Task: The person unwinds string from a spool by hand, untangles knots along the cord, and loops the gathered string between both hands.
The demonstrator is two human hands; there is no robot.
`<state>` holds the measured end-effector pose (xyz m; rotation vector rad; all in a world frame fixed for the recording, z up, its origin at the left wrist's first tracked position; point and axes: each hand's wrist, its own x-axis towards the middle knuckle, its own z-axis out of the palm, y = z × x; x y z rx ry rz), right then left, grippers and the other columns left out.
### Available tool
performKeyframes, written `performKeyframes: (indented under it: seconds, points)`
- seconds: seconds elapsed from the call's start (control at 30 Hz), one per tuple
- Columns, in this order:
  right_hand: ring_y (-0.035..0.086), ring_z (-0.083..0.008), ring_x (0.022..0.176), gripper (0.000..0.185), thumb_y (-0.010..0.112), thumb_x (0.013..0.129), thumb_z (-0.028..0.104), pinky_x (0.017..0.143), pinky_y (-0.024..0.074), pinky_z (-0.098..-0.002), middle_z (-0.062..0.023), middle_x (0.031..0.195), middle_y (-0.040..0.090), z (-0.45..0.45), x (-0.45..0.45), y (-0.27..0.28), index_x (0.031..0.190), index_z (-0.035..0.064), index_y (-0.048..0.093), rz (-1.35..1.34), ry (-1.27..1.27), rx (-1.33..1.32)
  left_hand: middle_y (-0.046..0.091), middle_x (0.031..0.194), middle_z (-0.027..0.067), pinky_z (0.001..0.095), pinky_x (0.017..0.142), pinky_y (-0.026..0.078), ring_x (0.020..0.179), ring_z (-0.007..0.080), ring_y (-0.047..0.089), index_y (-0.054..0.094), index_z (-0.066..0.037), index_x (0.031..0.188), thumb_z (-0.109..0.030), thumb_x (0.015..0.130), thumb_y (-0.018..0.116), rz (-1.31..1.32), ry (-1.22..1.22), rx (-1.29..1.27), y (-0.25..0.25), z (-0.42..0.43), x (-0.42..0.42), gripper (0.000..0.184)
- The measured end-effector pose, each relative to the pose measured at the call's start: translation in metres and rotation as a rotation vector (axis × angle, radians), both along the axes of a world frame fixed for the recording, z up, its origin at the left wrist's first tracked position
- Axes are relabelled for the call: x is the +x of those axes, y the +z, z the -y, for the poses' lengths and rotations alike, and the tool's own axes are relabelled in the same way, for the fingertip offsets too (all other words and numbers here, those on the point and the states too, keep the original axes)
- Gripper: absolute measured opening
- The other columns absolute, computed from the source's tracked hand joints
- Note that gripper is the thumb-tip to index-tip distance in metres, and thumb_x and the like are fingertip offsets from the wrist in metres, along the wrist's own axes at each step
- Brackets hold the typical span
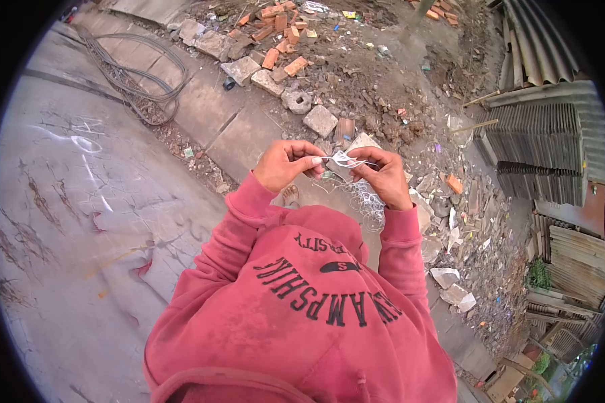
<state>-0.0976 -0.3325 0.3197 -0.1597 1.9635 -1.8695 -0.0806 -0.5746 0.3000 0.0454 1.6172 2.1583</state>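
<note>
My left hand (286,164) pinches one end of a small bunch of thin white string (341,158) between thumb and fingertips. On the other side, my right hand (385,176) grips the same string, its fingers closed. Between the two hands the string is looped and looks partly knotted. A loose tangle of pale, thin string (370,205) shows below the right hand; whether it hangs from the hand or lies on the ground I cannot tell. Both hands are held in front of the red sweatshirt (316,289).
Orange bricks (275,33) and concrete chunks (320,121) lie ahead among rubble. A coiled black hose (175,80) rests on the paving at left. Stacked corrugated sheets (534,138) stand at right. A foot (290,195) shows below my left hand.
</note>
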Motion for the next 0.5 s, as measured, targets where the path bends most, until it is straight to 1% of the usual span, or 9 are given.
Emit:
performKeyframes:
  seconds: [0.07, 0.13, 0.2, 0.23, 0.27, 0.33, 0.4, 0.47, 0.5]
  points:
    - [0.06, -0.0072, 0.066, 0.02, 0.069, 0.085, 0.004, 0.06, 0.0492, -0.0212, -0.0046, 0.077, 0.067, 0.011, 0.003, 0.004, 0.103, -0.0027, 0.068, -0.032, -0.049, -0.006, 0.068, 0.081, 0.0044, 0.0216, 0.061, 0.051, 0.069, 0.0087, 0.062, 0.065, 0.003, 0.105, -0.005, 0.091, 0.06, 0.014, -0.033, -0.014, 0.008, 0.012, -0.011, 0.017]
    - [0.061, -0.0075, 0.069, 0.023, 0.068, 0.084, 0.002, 0.063, 0.0495, -0.0213, -0.0051, 0.081, 0.068, 0.016, 0.008, 0.01, 0.107, -0.0027, 0.066, -0.014, -0.061, 0.024, 0.068, 0.08, 0.0041, 0.0196, 0.059, 0.048, 0.066, 0.007, 0.059, 0.064, 0.002, 0.104, -0.006, 0.092, 0.059, -0.058, -0.069, -0.084, 0.015, 0.016, -0.021, 0.015]
    - [0.062, -0.0085, 0.078, 0.03, 0.068, 0.084, 0.001, 0.069, 0.0501, -0.022, -0.0065, 0.09, 0.068, 0.021, 0.01, 0.012, 0.112, -0.0029, 0.063, -0.068, -0.035, -0.103, 0.068, 0.08, 0.0043, 0.0187, 0.057, 0.046, 0.065, 0.0057, 0.058, 0.064, 0.002, 0.102, -0.006, 0.092, 0.058, -0.067, -0.092, -0.081, 0.023, 0.017, -0.024, 0.014]
    - [0.062, -0.0096, 0.085, 0.035, 0.067, 0.083, 0.0, 0.074, 0.0502, -0.023, -0.0075, 0.096, 0.067, 0.018, 0.01, 0.009, 0.117, -0.0034, 0.06, -0.089, 0.003, -0.135, 0.068, 0.081, 0.0042, 0.0187, 0.057, 0.046, 0.065, 0.0056, 0.058, 0.065, 0.002, 0.102, -0.006, 0.092, 0.058, -0.079, -0.089, -0.077, 0.024, 0.018, -0.026, 0.014]
    - [0.062, -0.0096, 0.085, 0.035, 0.067, 0.083, 0.0, 0.074, 0.0502, -0.023, -0.0075, 0.096, 0.067, 0.017, 0.009, 0.009, 0.117, -0.0034, 0.06, -0.091, -0.009, -0.133, 0.068, 0.081, 0.0042, 0.0188, 0.057, 0.046, 0.066, 0.0055, 0.058, 0.065, 0.001, 0.102, -0.006, 0.092, 0.058, -0.09, -0.085, -0.073, 0.025, 0.019, -0.027, 0.014]
    - [0.061, -0.0101, 0.088, 0.037, 0.067, 0.083, 0.0, 0.077, 0.0505, -0.0241, -0.0077, 0.097, 0.067, 0.018, 0.006, 0.013, 0.118, -0.0036, 0.059, -0.047, 0.029, -0.392, 0.068, 0.082, 0.0042, 0.019, 0.058, 0.047, 0.066, 0.0056, 0.058, 0.064, 0.002, 0.102, -0.006, 0.092, 0.058, -0.092, -0.087, -0.069, 0.027, 0.02, -0.027, 0.014]
    - [0.062, -0.0104, 0.084, 0.031, 0.066, 0.085, 0.0, 0.075, 0.0508, -0.0237, -0.0079, 0.095, 0.067, 0.026, 0.009, 0.014, 0.115, -0.0038, 0.061, 0.0, -0.053, -0.357, 0.068, 0.082, 0.0042, 0.0193, 0.058, 0.047, 0.066, 0.0057, 0.058, 0.064, 0.002, 0.102, -0.006, 0.092, 0.058, -0.092, -0.079, -0.067, 0.027, 0.02, -0.026, 0.014]
    - [0.063, -0.0112, 0.077, 0.022, 0.067, 0.087, 0.004, 0.07, 0.0519, -0.0248, -0.0073, 0.085, 0.067, 0.034, 0.011, 0.013, 0.107, -0.0056, 0.065, -0.079, -0.153, -0.147, 0.068, 0.082, 0.0044, 0.0204, 0.06, 0.049, 0.066, 0.0063, 0.059, 0.064, 0.002, 0.101, -0.006, 0.092, 0.057, -0.084, -0.058, -0.023, 0.026, 0.02, -0.025, 0.014]
    - [0.063, -0.0112, 0.077, 0.022, 0.067, 0.087, 0.004, 0.07, 0.0519, -0.0248, -0.0073, 0.085, 0.067, 0.038, 0.011, 0.013, 0.107, -0.0056, 0.065, -0.077, -0.152, -0.149, 0.068, 0.082, 0.0044, 0.0204, 0.06, 0.049, 0.066, 0.0063, 0.059, 0.064, 0.002, 0.101, -0.006, 0.092, 0.057, -0.082, -0.056, -0.024, 0.026, 0.021, -0.023, 0.014]
